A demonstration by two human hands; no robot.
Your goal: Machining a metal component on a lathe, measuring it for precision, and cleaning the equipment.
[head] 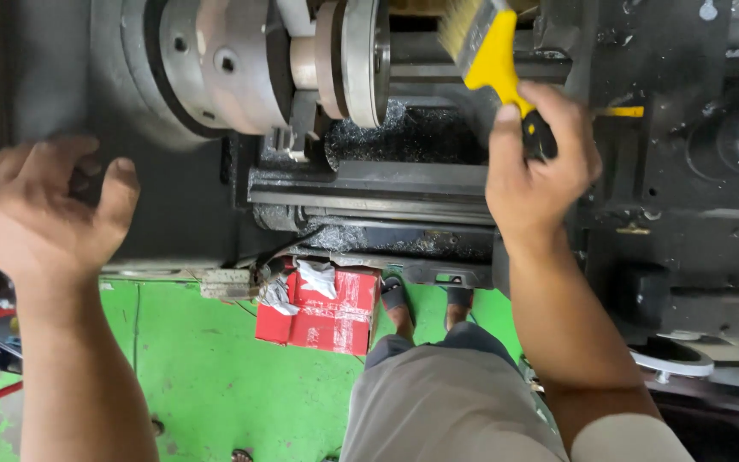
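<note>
a: the yellow brush (pixel 491 53) is up at the top of the view, bristles pointing away toward the lathe bed (pixel 369 184), just right of the steel chuck (pixel 215 64) and the round flange (pixel 366 60) it carries.

b: and who has it?

a: the right hand (pixel 540 167). its grip is closed round the dark end of the handle, thumb along the side, so the brush is clamped firmly.

b: what of the other hand?

a: the left hand (pixel 44 218) sits at the left on the grey headstock housing (pixel 62 77), fingers curled and blurred. i cannot tell whether that grip is closed on anything there.

b: what lies under the bristles?

a: glittering metal chips (pixel 404 137) in the trough below the flange, and more along the lower ledge.

b: how would you sweep that well?

a: i'd judge short strokes along the bed, drawing chips out of the corners toward one open edge, bristles kept low, the wrist held apart from the chuck jaws. the left hand seems best kept on the housing, well away from the sharp swarf.

b: anything below?

a: a green floor (pixel 190 368), a red box (pixel 322 312) with crumpled rags on it, and the person's sandalled feet.
</note>
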